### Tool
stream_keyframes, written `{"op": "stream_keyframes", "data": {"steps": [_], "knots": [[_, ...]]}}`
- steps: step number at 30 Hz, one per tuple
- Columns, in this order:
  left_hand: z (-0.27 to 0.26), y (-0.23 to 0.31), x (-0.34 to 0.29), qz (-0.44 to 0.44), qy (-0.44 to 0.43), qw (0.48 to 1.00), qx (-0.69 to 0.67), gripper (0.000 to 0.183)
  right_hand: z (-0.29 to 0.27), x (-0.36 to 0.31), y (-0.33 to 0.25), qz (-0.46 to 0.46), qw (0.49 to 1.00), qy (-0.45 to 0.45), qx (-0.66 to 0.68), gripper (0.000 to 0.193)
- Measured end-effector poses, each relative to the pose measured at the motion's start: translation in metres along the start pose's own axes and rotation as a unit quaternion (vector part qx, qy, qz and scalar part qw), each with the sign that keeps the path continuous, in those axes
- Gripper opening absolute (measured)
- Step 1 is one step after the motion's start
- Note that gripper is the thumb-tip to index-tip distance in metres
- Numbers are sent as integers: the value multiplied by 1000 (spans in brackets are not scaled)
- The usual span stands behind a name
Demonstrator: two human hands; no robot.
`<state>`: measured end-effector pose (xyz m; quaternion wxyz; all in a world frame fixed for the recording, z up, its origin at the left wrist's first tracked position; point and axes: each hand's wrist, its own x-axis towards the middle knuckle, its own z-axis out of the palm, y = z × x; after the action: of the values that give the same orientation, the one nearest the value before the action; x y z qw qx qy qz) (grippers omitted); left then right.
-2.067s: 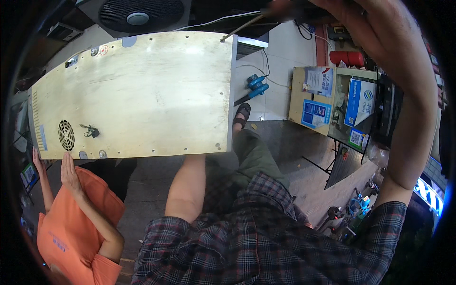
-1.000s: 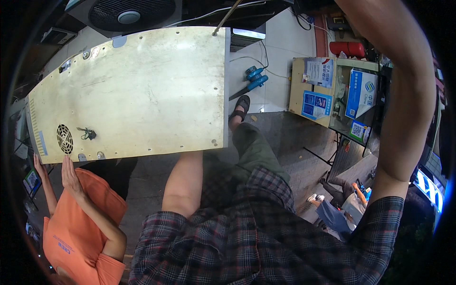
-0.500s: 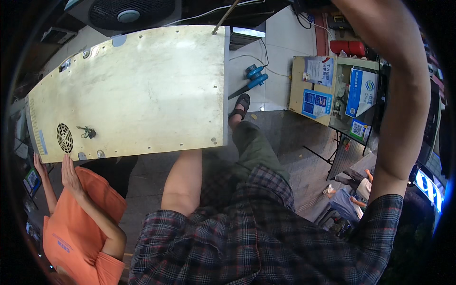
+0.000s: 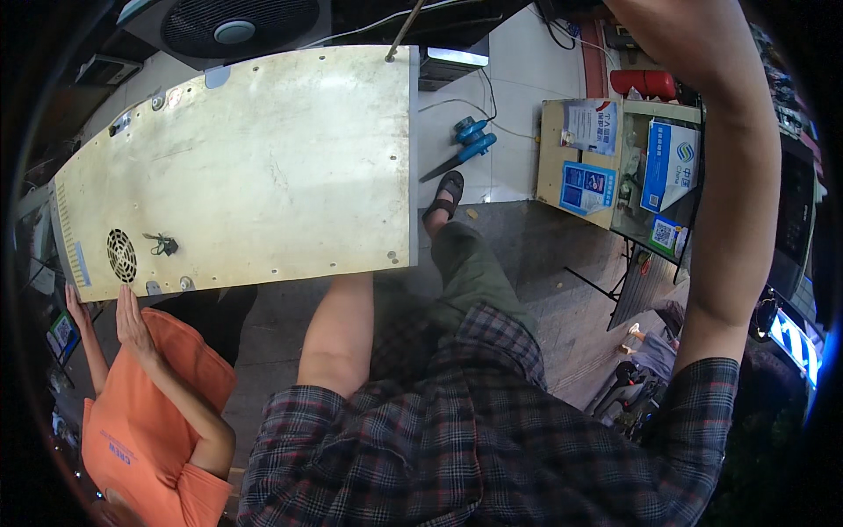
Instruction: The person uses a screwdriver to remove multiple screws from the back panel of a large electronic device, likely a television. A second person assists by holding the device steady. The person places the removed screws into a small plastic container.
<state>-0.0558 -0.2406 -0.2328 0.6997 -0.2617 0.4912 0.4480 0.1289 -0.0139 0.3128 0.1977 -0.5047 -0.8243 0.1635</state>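
A: Fingers, quick?

B: Can't tell, either hand. My left forearm passes out of sight at the near edge of the pale metal panel, fingers hidden. My right forearm leaves by the top, fingers out of frame.

A: Panel where?

B: Upper left, broad face toward me; co-worker's hands touch its near edge, left end.

A: Working spot?

B: Far right corner. Thin metal shaft meets it, seemingly at a corner hole. Whatever grips the upper end isn't shown.

A: Doing it well?

B: My judgement: line shaft up with hole; it looks slanted, though the lens bends things. Push along its length, never sideways, or the tip may skid and scratch. Brace the panel from the left; something that broad could rock when pressed at one corner.
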Motion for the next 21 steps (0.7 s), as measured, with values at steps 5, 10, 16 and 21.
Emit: {"op": "stream_keyframes", "data": {"steps": [5, 10, 16, 21], "knots": [[-9, 6, 0, 19, 13, 1000, -8, 59, 21, -4, 18, -32, 999, 24, -29, 24], [-10, 7, 0, 21, 12, 1000, 2, 59, 26, 1, 6, 31, 998, 43, -16, 24], [-19, 7, 2, 32, 7, 999, 5, 59, 45, 2, -4, 123, 986, 101, 55, 24], [-30, -1, 6, 24, 7, 1000, 18, 59, 26, -26, 11, 134, 986, 95, -39, 34]]}}
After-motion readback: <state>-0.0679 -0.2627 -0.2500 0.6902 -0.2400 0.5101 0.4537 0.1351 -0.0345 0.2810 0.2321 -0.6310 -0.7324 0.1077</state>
